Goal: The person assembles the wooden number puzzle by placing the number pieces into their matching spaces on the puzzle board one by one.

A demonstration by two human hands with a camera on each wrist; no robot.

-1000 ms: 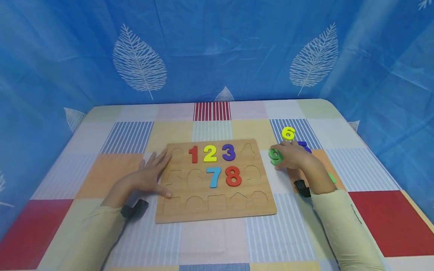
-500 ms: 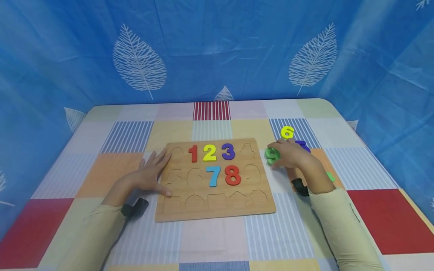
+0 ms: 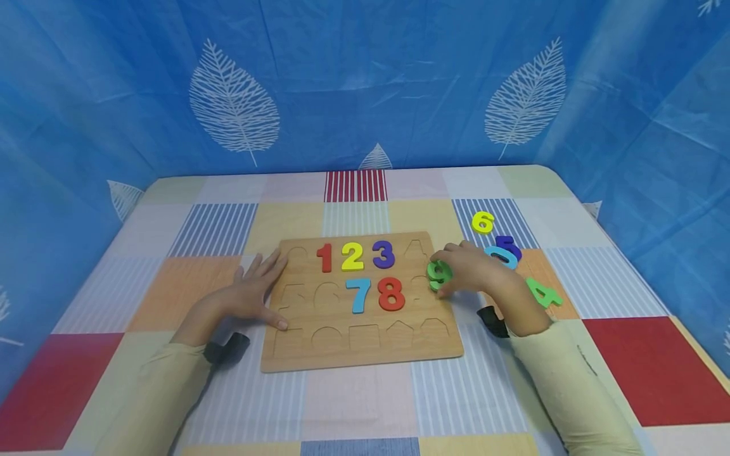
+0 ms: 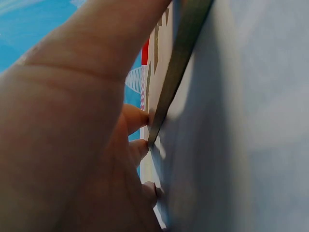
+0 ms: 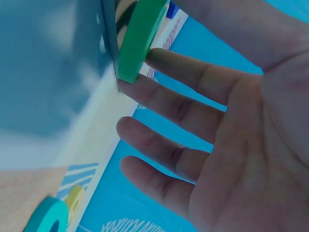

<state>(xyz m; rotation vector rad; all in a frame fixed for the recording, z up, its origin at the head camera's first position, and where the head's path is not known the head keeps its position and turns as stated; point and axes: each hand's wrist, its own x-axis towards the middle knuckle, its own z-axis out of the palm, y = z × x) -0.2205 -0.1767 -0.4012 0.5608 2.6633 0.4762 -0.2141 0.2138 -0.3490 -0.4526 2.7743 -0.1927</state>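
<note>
A wooden puzzle board (image 3: 365, 358) with cut outlines lies on the table. My left hand (image 3: 248, 297) rests on its left edge, thumb on the surface and fingers spread along the side. With thumb and fingertips my right hand (image 3: 473, 269) pinches a green number 9 (image 5: 137, 46), which is over the board's right edge near an outline in the middle row. On the board sit a red 1 (image 3: 326, 259), a yellow 2 (image 3: 358, 266), a purple 3 (image 3: 390, 258), a light blue 7 (image 3: 360, 297) and a red 8 (image 3: 391, 292).
Right of the board lie a yellow 6 (image 3: 483, 228), a dark blue 5 (image 3: 504, 241), a light blue 0 (image 3: 506, 263) and a green 4 (image 3: 549, 296); the 0 overlaps the 5. A patchwork cloth (image 3: 359, 405) covers the table, and a blue curtain (image 3: 376, 82) hangs behind.
My right hand has carried the green 9 leftward from the loose numbers to the board's right edge, uncovering the light blue 0 and green 4. The left hand stays put.
</note>
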